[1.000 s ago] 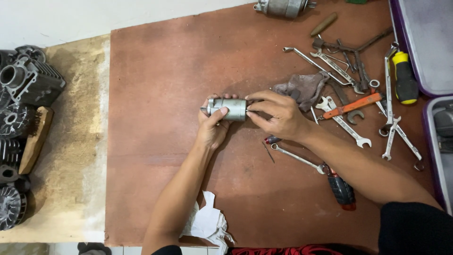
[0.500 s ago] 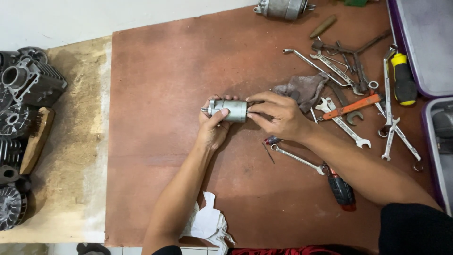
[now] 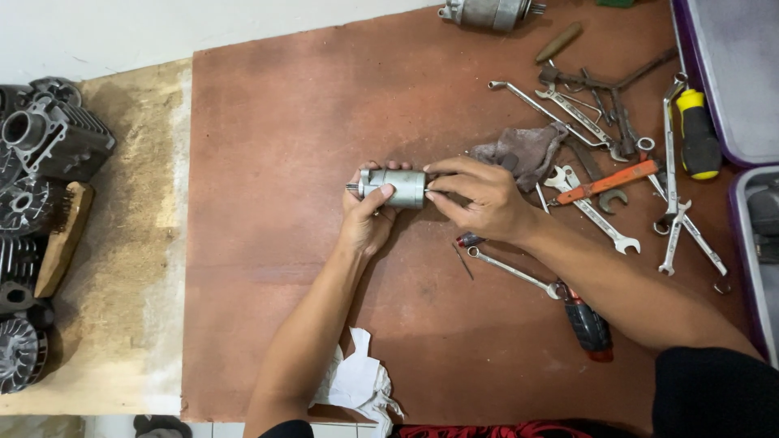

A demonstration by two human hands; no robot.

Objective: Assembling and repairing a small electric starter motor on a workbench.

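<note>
Hardly anything has moved since the earlier frames: both hands sit in the same spot mid-bench, w/ the small grey motor cylinder point(image 3: 395, 187) held level between them, just above the brown board point(image 3: 276, 243). Left hand point(image 3: 369, 219) is wrapped round the body from below, thumb over the top, clamped on it; its toothed shaft end pokes out to the left. Right hand point(image 3: 479, 199) has fingertips pinched together at the cylinder's right end cap, prob. on a small screw or bolt, though that part is too small to tell. Progress, as a judgement: the housing looks closed and whole, no parts laid out beside it, so work at the end cap seems at an early stage. Room: wide bare board to the left and in front of the hands; right side is crowded w/ a grey rag point(image 3: 523, 150), spanners point(image 3: 596, 215), an orange-handled tool point(image 3: 613, 181) and a red screwdriver point(image 3: 586, 324) near the right forearm. White crumpled cloth point(image 3: 357, 381) lies at the near edge by the left elbow; dark engine parts point(image 3: 49, 146) sit well apart on the far left.
</note>
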